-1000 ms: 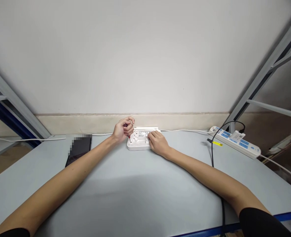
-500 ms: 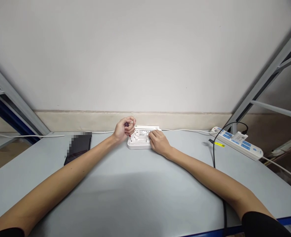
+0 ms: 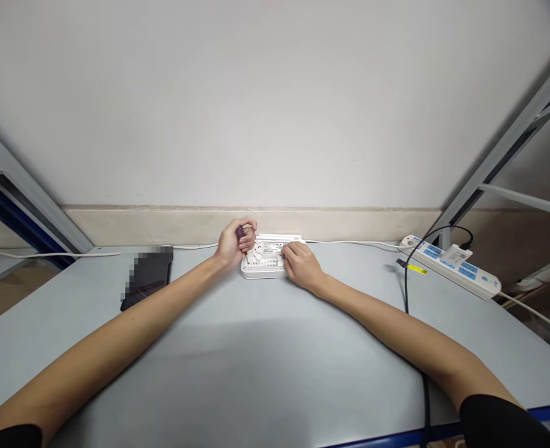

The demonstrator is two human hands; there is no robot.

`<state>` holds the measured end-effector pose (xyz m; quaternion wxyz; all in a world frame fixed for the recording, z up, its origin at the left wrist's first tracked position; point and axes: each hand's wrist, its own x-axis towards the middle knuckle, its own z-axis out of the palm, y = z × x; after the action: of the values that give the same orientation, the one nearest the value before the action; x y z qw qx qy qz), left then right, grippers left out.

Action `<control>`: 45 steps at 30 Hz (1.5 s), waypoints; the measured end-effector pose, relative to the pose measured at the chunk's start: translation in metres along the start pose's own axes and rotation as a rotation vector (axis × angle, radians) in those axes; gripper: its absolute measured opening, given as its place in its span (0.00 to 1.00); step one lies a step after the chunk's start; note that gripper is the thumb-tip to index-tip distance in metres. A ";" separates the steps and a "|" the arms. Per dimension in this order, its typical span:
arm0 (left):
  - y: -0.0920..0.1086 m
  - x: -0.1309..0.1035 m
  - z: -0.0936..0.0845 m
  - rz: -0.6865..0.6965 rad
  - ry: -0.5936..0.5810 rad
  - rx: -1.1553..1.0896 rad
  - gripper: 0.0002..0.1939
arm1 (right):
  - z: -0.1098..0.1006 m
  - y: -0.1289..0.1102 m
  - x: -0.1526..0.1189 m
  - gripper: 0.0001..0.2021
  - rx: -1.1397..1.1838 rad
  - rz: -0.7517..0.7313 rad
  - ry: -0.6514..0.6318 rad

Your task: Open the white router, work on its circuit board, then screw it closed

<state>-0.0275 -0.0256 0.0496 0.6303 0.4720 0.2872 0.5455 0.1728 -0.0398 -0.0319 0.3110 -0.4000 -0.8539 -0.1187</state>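
Observation:
A white router (image 3: 265,274) lies on the table near the wall, with its vented, labelled underside up and its antennas folded along the far edge. My left hand (image 3: 231,246) is closed around a screwdriver (image 3: 241,231) with a dark handle and a red part near the shaft. The screwdriver stands nearly upright, its tip at the router's near left corner; whether it sits in a screw is too small to tell. On the router's right end my right hand (image 3: 303,266) is closed with bent fingers, holding it. That hand covers the right part of the router.
To the left lies a dark flat device (image 3: 149,280), partly pixelated. A white power strip (image 3: 452,267) with a plugged-in adapter is on the right. From there a black cable (image 3: 406,292) runs under my right forearm. White cable (image 3: 349,243) follows the wall; metal frames flank the table.
My left fingers have shifted slightly around the screwdriver, and more of its dark handle shows. The right hand keeps its place on the router. The whole view has moved a little.

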 end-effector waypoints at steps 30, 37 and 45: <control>0.000 -0.017 0.009 0.095 0.267 0.147 0.14 | -0.002 0.000 -0.006 0.11 0.160 0.025 0.051; -0.007 -0.020 0.014 0.148 0.320 0.088 0.16 | 0.000 0.001 -0.007 0.10 0.183 0.032 0.082; 0.001 -0.001 -0.015 -0.055 -0.100 0.010 0.11 | -0.001 -0.001 -0.006 0.10 0.254 0.071 0.099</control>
<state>-0.0409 -0.0223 0.0442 0.6562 0.4937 0.2706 0.5024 0.1757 -0.0443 -0.0350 0.4048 -0.3811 -0.8310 -0.0180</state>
